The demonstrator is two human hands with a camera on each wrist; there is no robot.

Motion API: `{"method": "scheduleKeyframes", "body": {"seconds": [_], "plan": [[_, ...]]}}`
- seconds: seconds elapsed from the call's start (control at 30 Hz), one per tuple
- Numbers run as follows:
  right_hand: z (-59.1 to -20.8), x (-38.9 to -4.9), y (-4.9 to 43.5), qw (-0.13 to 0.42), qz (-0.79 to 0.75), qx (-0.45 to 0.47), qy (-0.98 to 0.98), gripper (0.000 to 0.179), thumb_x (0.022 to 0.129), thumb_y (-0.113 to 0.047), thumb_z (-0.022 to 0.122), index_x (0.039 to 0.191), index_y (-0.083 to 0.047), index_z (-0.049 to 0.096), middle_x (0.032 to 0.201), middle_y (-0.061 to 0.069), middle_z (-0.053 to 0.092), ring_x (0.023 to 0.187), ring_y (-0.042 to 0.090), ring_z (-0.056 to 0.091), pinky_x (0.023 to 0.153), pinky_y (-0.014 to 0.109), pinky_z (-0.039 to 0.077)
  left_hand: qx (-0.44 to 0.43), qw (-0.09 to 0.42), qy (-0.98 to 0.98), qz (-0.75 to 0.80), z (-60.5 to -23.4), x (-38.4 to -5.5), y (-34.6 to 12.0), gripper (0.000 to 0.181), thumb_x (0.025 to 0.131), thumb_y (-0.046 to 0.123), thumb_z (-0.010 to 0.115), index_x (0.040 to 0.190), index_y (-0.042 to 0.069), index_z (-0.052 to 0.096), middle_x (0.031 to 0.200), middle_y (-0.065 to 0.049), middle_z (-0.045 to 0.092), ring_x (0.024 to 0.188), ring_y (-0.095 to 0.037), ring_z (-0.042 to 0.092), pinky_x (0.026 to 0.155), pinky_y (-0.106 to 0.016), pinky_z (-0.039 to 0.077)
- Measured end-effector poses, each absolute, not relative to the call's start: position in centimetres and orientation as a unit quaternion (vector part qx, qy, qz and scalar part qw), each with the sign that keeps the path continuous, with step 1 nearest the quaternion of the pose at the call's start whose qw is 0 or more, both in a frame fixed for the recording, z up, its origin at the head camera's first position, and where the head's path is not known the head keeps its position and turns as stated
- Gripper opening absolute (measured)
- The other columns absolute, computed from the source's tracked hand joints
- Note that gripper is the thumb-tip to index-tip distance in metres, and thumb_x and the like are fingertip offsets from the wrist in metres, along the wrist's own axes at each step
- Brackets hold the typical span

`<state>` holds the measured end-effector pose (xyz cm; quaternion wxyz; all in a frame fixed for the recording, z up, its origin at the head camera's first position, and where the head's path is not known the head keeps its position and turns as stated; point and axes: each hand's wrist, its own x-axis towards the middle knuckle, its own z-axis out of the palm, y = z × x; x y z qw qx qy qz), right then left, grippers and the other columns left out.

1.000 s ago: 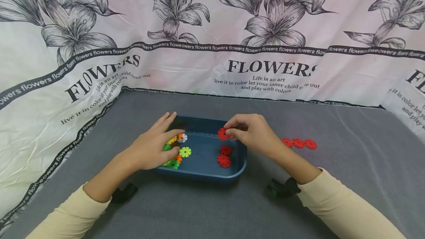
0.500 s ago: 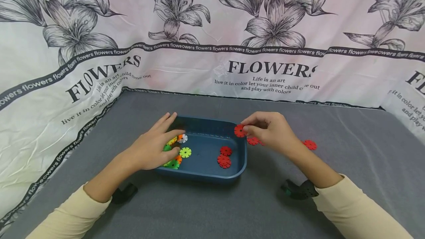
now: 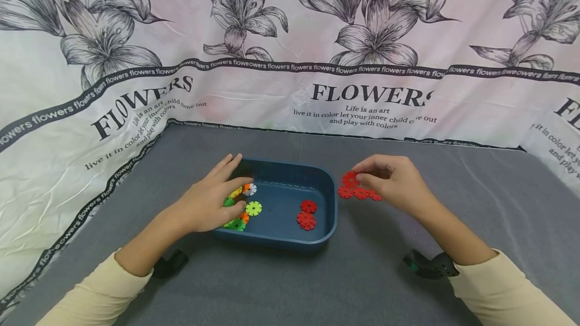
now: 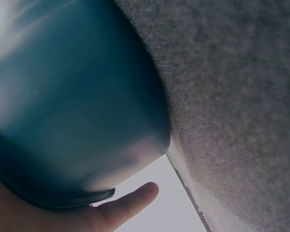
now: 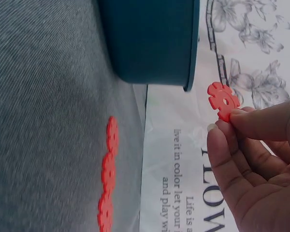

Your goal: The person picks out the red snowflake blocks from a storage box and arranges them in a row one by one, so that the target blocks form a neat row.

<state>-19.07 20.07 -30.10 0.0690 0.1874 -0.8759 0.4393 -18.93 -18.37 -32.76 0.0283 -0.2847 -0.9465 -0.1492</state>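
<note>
My right hand [image 3: 396, 182] pinches a red snowflake disc [image 3: 349, 178] between thumb and forefinger, right of the blue basin [image 3: 272, 240]. In the right wrist view the held disc [image 5: 223, 100] is upright, raised above the table. A row of red snowflake discs [image 3: 360, 193] lies on the cloth below it. My left hand [image 3: 206, 202] rests over the basin's left end with fingers spread. Yellow, green, orange and white snowflake discs [image 3: 237, 224] lie beneath it, partly hidden. The left wrist view has the basin wall [image 4: 82, 111] and one straight finger past its rim.
Several red discs [image 3: 306, 220] lie at the right end inside the basin, and a lime-yellow disc [image 3: 254, 209] nearer its left. Grey cloth [image 3: 290, 286] covers the table. A flower-printed curtain [image 3: 290, 94] hangs behind it.
My right hand has carried the red disc rightward, out from above the basin to over the row on the cloth. My left hand has stayed in place.
</note>
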Motion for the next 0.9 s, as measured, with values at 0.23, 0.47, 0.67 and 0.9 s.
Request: {"method": "scheduleKeyframes", "body": {"seconds": [0.23, 0.47, 0.67, 0.9], "plan": [[-30.2, -18.6, 22.0, 0.080, 0.429, 0.174, -0.883, 0.013, 0.091, -0.008, 0.074, 0.103, -0.005, 0.076, 0.090, 0.007, 0.074, 0.078, 0.017, 0.070, 0.062, 0.026, 0.054, -0.287, 0.032, -0.946, -0.147, -32.7, -19.0, -18.3, 0.050, 0.095, 0.031, 0.060, 0.141, 0.013, 0.059, 0.166, -0.015, 0.015, 0.152, -0.036, 0.008, 0.087, -0.060, 0.052], [-30.3, -18.3, 24.0, 0.076, 0.419, 0.148, -0.892, 0.016, 0.091, -0.011, 0.074, 0.106, -0.004, 0.076, 0.091, 0.009, 0.075, 0.079, 0.013, 0.071, 0.062, 0.026, 0.054, -0.286, 0.031, -0.947, -0.145, -32.7, -19.0, -18.3, 0.050, 0.095, 0.031, 0.061, 0.142, 0.014, 0.059, 0.166, -0.015, 0.014, 0.152, -0.036, 0.008, 0.089, -0.062, 0.050], [-30.1, -18.0, 25.5, 0.073, 0.405, 0.124, -0.903, 0.017, 0.092, -0.014, 0.074, 0.106, -0.006, 0.075, 0.091, 0.009, 0.075, 0.079, 0.014, 0.071, 0.062, 0.028, 0.054, -0.283, 0.031, -0.948, -0.144, -32.7, -18.9, -18.3, 0.051, 0.094, 0.031, 0.061, 0.142, 0.014, 0.058, 0.166, -0.014, 0.014, 0.152, -0.036, 0.008, 0.090, -0.063, 0.050], [-30.1, -17.7, 27.5, 0.079, 0.395, 0.105, -0.909, 0.020, 0.094, -0.017, 0.072, 0.110, -0.005, 0.075, 0.090, 0.006, 0.075, 0.079, 0.011, 0.070, 0.062, 0.027, 0.053, -0.283, 0.032, -0.947, -0.148, -32.8, -18.8, -18.2, 0.051, 0.094, 0.031, 0.061, 0.142, 0.014, 0.059, 0.166, -0.015, 0.015, 0.151, -0.036, 0.009, 0.088, -0.062, 0.051]]}}
